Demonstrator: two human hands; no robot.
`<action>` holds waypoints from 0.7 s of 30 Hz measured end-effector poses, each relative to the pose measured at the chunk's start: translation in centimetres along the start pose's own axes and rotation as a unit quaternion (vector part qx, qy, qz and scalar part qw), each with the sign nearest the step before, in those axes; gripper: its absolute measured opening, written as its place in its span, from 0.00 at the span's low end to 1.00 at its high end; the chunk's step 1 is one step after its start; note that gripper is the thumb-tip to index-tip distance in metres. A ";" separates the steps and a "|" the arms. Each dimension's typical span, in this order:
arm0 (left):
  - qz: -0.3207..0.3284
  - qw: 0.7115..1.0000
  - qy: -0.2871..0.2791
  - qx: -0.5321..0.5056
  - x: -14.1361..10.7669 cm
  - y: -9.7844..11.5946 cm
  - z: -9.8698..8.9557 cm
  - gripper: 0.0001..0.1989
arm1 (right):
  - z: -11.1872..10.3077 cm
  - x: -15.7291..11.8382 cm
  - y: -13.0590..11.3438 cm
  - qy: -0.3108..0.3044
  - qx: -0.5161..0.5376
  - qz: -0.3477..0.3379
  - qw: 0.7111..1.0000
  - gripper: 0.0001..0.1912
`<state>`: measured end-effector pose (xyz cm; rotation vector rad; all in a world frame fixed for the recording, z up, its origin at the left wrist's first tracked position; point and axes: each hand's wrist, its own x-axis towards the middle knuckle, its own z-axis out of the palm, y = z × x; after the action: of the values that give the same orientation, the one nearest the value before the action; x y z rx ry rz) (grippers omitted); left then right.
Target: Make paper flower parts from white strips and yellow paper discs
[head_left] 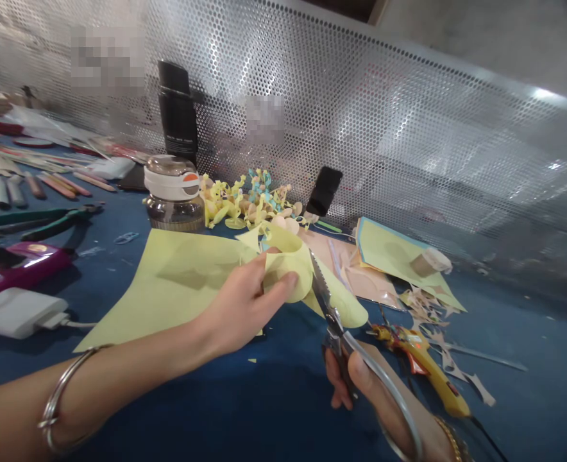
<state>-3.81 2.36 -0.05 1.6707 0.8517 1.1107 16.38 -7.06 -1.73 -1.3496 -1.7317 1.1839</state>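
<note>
My left hand pinches a curled piece of yellow paper between thumb and fingers, above the middle of the table. In my right hand is a pair of scissors with grey handles. Their blades point up and away from me, close against the right edge of the curled paper. Whether the blades are biting into it I cannot tell. Another yellow strip slants down to the right behind the blades. A large yellow sheet lies flat to the left, partly covered by my left forearm.
Several small yellow and blue paper flowers are heaped behind my hands, beside a lidded jar. At right lie a yellow glue gun, paper scraps and stacked sheets. A phone leans on the perforated metal screen. Pliers lie left.
</note>
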 end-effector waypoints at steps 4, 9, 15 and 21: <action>-0.005 0.999 -0.015 0.030 0.0 0.2 -0.1 0.11 | -0.3 0.0 0.7 0.011 -0.030 -0.001 0.999 0.28; -0.018 0.997 -0.039 0.057 0.2 0.3 -0.3 0.14 | -0.5 0.0 0.5 0.018 -0.053 -0.003 0.998 0.28; -0.029 0.996 -0.052 0.064 0.5 0.6 -0.4 0.14 | -0.6 0.0 -0.2 0.022 -0.077 0.021 0.997 0.29; -0.027 0.996 -0.062 0.056 0.7 0.9 -0.6 0.12 | -0.9 0.1 -0.4 0.021 -0.095 0.024 0.995 0.28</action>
<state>-4.04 2.88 1.10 1.7793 0.8871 0.9276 16.99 -6.76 -1.02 -1.5244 -1.8283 1.0282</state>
